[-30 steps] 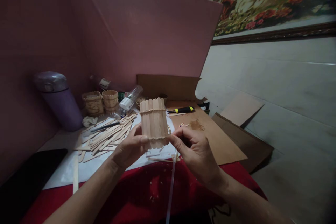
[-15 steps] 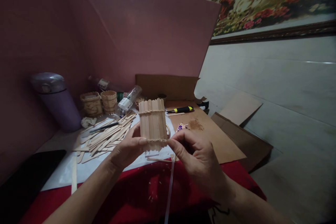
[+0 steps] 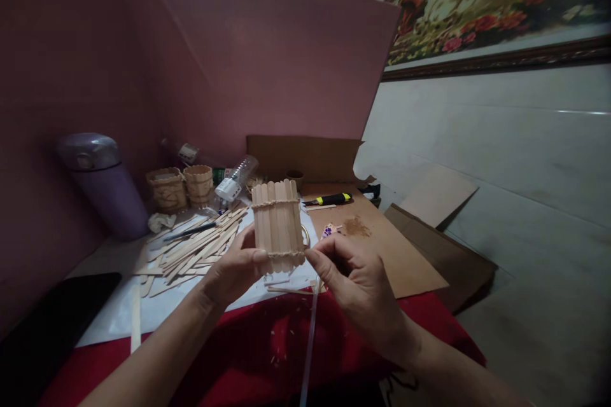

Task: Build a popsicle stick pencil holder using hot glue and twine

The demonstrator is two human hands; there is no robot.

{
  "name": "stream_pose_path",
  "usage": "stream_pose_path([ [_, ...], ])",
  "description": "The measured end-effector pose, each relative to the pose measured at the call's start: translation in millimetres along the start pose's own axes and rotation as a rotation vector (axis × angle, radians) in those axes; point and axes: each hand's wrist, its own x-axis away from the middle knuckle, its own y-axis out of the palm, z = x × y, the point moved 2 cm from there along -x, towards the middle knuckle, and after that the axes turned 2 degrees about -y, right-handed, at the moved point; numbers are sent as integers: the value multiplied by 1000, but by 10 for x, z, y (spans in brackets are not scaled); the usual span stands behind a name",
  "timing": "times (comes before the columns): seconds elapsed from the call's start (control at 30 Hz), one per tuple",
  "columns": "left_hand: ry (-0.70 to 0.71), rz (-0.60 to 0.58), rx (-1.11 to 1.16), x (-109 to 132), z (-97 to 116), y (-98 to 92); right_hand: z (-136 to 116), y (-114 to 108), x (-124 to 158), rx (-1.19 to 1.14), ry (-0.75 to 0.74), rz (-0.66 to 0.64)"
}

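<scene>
A small cup made of upright wooden craft sticks (image 3: 278,226) is held up over the near part of the table. My left hand (image 3: 238,267) grips it from the left side, thumb on its front near the bottom. Two twisted cords run round it, an upper cord (image 3: 275,203) and a lower cord (image 3: 286,255). At the cup's lower right edge my right hand (image 3: 356,283) is closed in a pinch, thumb against forefinger, where the lower cord ends. The cord's tail is hidden in those fingers.
Loose craft sticks (image 3: 200,251) lie on white paper at left. Behind them stand two stick cups (image 3: 198,184), a clear plastic bottle (image 3: 237,178) and a purple tumbler (image 3: 107,184). A yellow-black utility knife (image 3: 329,199) rests on the cardboard (image 3: 405,267). Red cloth (image 3: 248,343) covers the near edge.
Almost nothing differs. The cup has tilted very slightly, and my right hand has shifted a touch at its lower right edge.
</scene>
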Motion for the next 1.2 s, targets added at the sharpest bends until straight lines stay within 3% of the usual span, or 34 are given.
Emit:
stream_pose_path([
  [0.4, 0, -18, -29, 9, 4, 20, -73, 9, -7, -50, 25, 27],
  [1.2, -46, 7, 84, 25, -32, -16, 140, 61, 22, -160, 157, 26],
])
